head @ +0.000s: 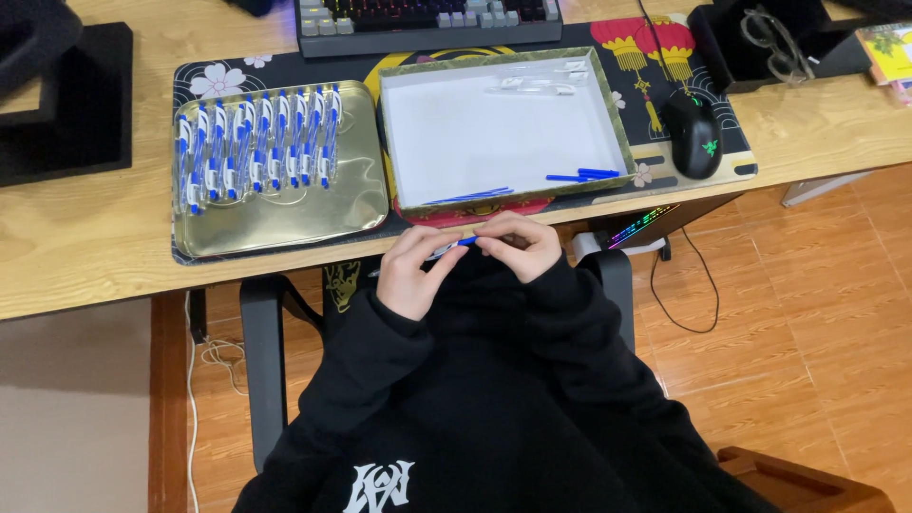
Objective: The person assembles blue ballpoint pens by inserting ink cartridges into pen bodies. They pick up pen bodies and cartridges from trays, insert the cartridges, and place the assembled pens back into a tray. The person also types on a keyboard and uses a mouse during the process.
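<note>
Head view, centre of frame, left hand (415, 274) and right hand (521, 244) close together, both pinching one blue-white pen (454, 248) between them, just below the white box (432, 133), gold tray (285, 223) with pens upper left.

bright even light | gold tray (285, 223) glare | sharp focus

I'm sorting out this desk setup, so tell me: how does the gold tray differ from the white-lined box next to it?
The gold tray is shallow, shiny metal with rounded corners; the white-lined box has taller, patterned green walls and square corners. The tray holds a neat row of blue-and-white pens; the box holds only scattered loose parts: blue pieces near its front and clear pieces at the back. Both sit side by side on the desk mat.
</note>
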